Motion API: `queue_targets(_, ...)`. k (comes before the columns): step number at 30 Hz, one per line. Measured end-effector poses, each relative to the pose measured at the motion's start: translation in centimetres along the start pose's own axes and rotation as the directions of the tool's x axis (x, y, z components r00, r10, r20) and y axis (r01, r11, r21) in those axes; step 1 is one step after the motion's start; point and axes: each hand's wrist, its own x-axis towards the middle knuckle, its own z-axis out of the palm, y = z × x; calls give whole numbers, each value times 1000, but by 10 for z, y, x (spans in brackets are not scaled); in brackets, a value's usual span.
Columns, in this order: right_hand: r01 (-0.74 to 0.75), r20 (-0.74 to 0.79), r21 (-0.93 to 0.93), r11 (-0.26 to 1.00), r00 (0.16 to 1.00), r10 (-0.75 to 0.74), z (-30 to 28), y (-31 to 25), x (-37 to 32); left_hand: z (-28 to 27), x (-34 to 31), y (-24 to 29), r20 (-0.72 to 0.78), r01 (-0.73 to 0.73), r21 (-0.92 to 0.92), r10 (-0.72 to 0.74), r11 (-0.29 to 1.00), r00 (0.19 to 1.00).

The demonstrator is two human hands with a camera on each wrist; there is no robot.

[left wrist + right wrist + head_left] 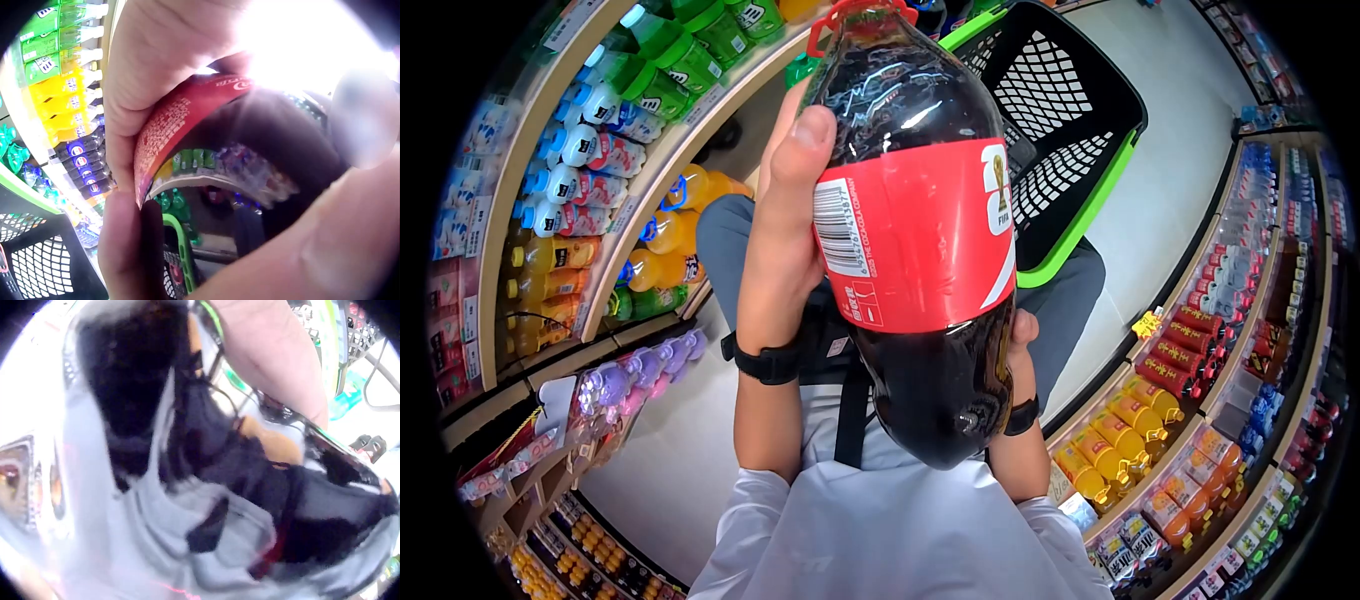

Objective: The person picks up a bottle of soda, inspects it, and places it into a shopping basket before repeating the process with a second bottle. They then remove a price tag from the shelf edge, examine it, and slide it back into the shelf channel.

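A large cola bottle with dark liquid and a red label fills the middle of the head view, its neck with a red carry ring pointing away from the person. The label's barcode and trophy print face the camera. My left hand grips the bottle's left side, thumb up along the label's edge; the left wrist view shows its fingers curled round the red label. On the right, my right hand holds the lower part, mostly hidden behind the bottle. Close up in the right wrist view, a finger lies against the shiny dark bottle.
A black shopping basket with a bright green rim stands on the floor beyond the bottle. Left shelves carry green bottles and orange drinks. Right shelves hold yellow-orange bottles and red ones. Purple items hang at lower left.
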Motion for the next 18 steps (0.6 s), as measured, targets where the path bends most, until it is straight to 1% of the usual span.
queue_targets(3,-6,161,71,997,987,-6,-13,-2,-1,4,-4,2,0,-46,40,46,998,999)
queue_targets(4,-12,192,93,996,981,-6,-15,-3,-1,5,-5,3,3,-59,54,58,997,998)
queue_targets(6,10,133,49,999,991,-16,-11,-4,-1,6,-7,4,27,-74,69,72,995,997)
queue_targets(8,34,20,-62,997,999,-33,-2,-6,-2,9,-9,6,35,-90,88,87,992,996)
queue_targets(10,25,-131,-255,967,990,-60,10,-9,-5,8,-8,5,56,-86,87,81,992,995)
queue_targets(12,-30,-247,-475,880,964,-100,23,-12,-6,4,-5,4,76,-37,98,30,995,997)
queue_targets(14,-90,-292,-631,770,948,-128,33,-14,-7,5,-7,5,95,-29,131,17,991,995)
queue_targets(16,-105,-306,-711,695,936,-171,38,-16,-8,11,-6,5,133,-98,173,75,980,988)
queue_targets(17,-73,-304,-729,680,926,-226,39,-13,-7,8,-1,1,174,-89,129,66,988,982)
queue_targets(18,-94,-305,-753,651,927,-218,46,-15,-6,8,-1,-1,160,-99,118,80,988,984)
